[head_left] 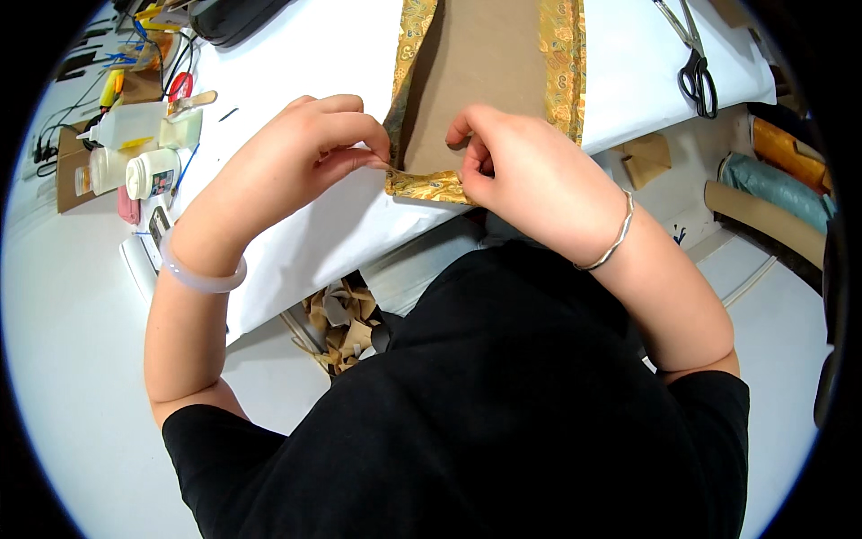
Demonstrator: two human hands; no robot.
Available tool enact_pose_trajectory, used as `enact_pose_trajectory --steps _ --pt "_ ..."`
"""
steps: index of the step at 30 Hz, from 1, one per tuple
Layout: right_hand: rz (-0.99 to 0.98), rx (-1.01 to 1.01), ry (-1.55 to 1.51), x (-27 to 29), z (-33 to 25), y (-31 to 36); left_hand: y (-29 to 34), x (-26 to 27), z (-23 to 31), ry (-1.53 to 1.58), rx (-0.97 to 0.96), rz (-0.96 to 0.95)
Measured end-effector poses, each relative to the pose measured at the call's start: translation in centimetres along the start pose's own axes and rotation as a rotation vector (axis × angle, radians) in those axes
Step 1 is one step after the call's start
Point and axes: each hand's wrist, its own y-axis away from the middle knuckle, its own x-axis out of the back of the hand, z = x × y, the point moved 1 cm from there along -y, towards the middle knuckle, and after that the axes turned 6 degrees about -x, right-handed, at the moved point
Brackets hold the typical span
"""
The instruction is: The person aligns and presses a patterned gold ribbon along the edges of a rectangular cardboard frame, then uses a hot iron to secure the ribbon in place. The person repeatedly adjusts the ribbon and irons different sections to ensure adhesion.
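Note:
A brown panel lies on the white table covering, edged by gold patterned fabric along its sides. The fabric's near edge is a folded gold strip at the table's front. My left hand pinches the left corner of that strip between thumb and forefinger. At the strip's right end my right hand is closed, thumb and curled fingers pressed on the gold fabric. The left border strip stands partly raised from the panel.
Black-handled scissors lie at the far right. Jars, a wooden stick and a black case stand or lie at the left. Rolled materials are stored at the right, below table height. Brown scraps fill a space under the table.

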Motion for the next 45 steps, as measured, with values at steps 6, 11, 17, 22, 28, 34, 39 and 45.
enact_pose_trajectory --steps 6,11,17,22,28,34,39,45 --pt "0.128 0.112 0.072 -0.6 -1.3 -0.1 1.4 -1.9 0.4 0.178 0.027 0.223" --pt "0.037 0.150 -0.025 -2.2 -2.0 -1.2 3.4 -3.7 1.2 0.171 0.088 0.534" --pt "0.010 0.096 -0.058 -2.4 -1.7 -1.7 5.7 -5.5 1.8 -0.237 -0.033 0.457" --pt "-0.017 0.103 -0.075 -1.9 -1.7 -1.9 5.8 -6.0 1.2 -0.414 -0.135 0.385" --pt "-0.058 0.150 0.007 -1.3 -1.5 -2.2 4.5 -5.2 1.4 -0.541 -0.241 0.267" --pt "-0.112 0.154 -0.097 -0.1 -0.1 -2.9 2.8 -3.6 1.9 -0.537 -0.264 0.111" --pt "-0.239 0.051 -0.090 0.8 0.0 -3.2 1.5 -2.7 1.7 -0.490 -0.252 -0.002" --pt "-0.150 0.134 -0.045 -0.9 -0.5 -2.8 1.9 -2.4 1.4 -0.479 -0.243 -0.021"
